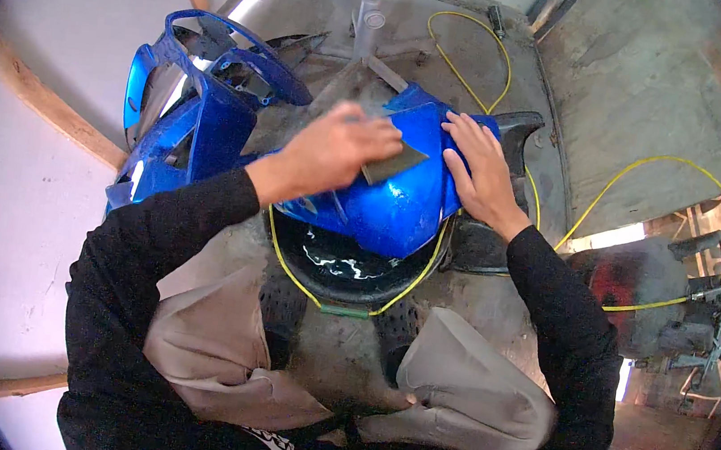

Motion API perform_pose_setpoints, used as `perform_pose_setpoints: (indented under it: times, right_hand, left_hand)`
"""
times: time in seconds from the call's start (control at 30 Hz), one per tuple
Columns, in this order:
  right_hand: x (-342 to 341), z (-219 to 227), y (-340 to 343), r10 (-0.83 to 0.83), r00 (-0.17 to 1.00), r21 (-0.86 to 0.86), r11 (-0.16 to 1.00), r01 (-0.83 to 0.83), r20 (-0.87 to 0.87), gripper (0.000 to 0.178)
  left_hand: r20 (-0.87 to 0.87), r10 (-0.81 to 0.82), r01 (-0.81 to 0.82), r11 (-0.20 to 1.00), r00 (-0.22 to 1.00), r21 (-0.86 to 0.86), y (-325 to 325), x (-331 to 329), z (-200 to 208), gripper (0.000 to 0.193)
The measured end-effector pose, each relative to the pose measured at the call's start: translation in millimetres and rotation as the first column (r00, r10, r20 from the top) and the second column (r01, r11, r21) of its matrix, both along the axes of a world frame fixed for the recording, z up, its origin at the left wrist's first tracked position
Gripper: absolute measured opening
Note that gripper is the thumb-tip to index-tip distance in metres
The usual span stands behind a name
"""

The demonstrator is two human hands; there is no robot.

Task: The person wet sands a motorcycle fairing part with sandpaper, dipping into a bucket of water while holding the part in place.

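A glossy blue motorcycle body panel (413,203) lies across a black bucket (320,261) between my feet. My left hand (334,145) is closed on a dark grey-green sheet of sandpaper (397,165), pressed against the panel's upper face. Slight blur shows on the left fingers. Flat on the right side of the panel rests my right hand (484,170), its fingers stretched out and the thumb apart. Liquid with bright reflections shows in the bucket below the panel. The bucket's yellow wire handle, with a green grip (345,311), hangs toward me.
Other blue fairing pieces (221,131) stand at the left near the white wall. Beyond the panel rises a grey metal stand (367,32). Black plastic parts (479,247) lie right of the bucket. A yellow hose (595,204) loops across the floor to a dusty compressor (636,290) at the right.
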State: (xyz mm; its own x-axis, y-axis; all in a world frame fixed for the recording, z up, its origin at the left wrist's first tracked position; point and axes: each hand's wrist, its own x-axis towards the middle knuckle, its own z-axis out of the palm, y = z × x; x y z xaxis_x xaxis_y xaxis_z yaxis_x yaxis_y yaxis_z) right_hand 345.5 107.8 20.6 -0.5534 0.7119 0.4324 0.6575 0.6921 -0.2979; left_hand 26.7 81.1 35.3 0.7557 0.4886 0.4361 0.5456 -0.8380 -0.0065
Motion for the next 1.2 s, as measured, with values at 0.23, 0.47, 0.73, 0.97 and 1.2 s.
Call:
perform_pose_setpoints:
  times: [0.23, 0.47, 0.73, 0.97, 1.2]
  right_hand:
    - [1.9, 1.4, -6.7, -0.008, 1.0, 0.02, 1.0, 0.008, 0.0, 0.046]
    - [0.2, 1.3, -4.2, -0.005, 1.0, 0.007, 1.0, 0.005, -0.001, 0.046]
    - [-0.8, 2.3, -4.2, 0.005, 1.0, 0.014, 1.0, -0.005, -0.008, 0.047]
    - [-2.2, 0.8, -7.0, 0.003, 1.0, 0.028, 1.0, -0.002, -0.028, 0.047]
    - [0.1, 0.8, -6.0, -0.005, 1.0, 0.032, 0.999, 0.006, -0.014, 0.047]
  left_hand:
    - [-0.062, -0.236, 0.224, 0.963, 0.97, -0.15, -35.3, 4.9, 2.3, 0.079]
    - [0.079, -0.283, 0.285, 0.958, 0.956, -0.018, -52.3, 11.7, -3.9, 0.069]
    - [0.182, 0.085, -0.072, 0.994, 0.98, -0.078, -34.8, 10.7, -0.1, 0.058]
    - [-0.011, -0.365, 0.361, 0.925, 0.931, -0.122, -55.5, 21.3, -25.9, 0.069]
    - [0.138, -0.214, 0.242, 0.942, 0.967, -0.233, -50.9, 25.8, -35.6, 0.068]
